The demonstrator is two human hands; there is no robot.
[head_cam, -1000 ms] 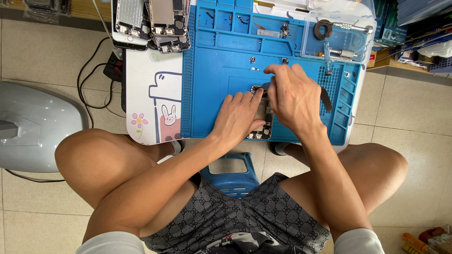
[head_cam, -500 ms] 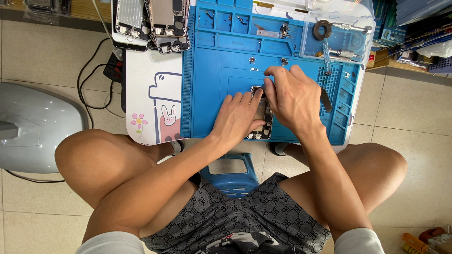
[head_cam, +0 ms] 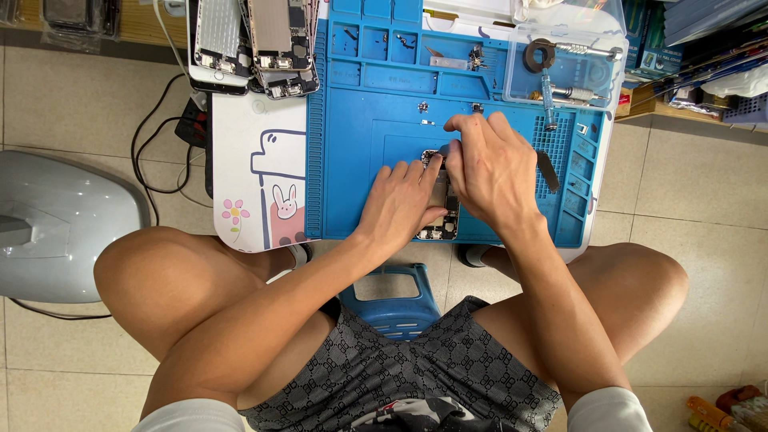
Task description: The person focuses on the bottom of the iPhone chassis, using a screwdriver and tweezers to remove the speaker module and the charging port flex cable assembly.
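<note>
A small opened phone body (head_cam: 442,210) lies on a blue repair mat (head_cam: 360,136) on a low white table. My left hand (head_cam: 404,204) rests flat on the phone's left side, fingers pressing it down. My right hand (head_cam: 492,172) hovers over the phone's top end, fingers curled and pinched together there; whether it holds a small tool or part is hidden by the fingers. Most of the phone is covered by both hands.
Two opened phone shells (head_cam: 252,40) lie at the table's top left. Tiny screws and parts (head_cam: 422,106) dot the mat. A clear tray with tools (head_cam: 560,64) sits top right. A grey casing (head_cam: 56,224) stands left, and a blue stool (head_cam: 392,300) is under me.
My right hand's fingers have shifted slightly over the phone's top end; my left hand stays pressed on the phone.
</note>
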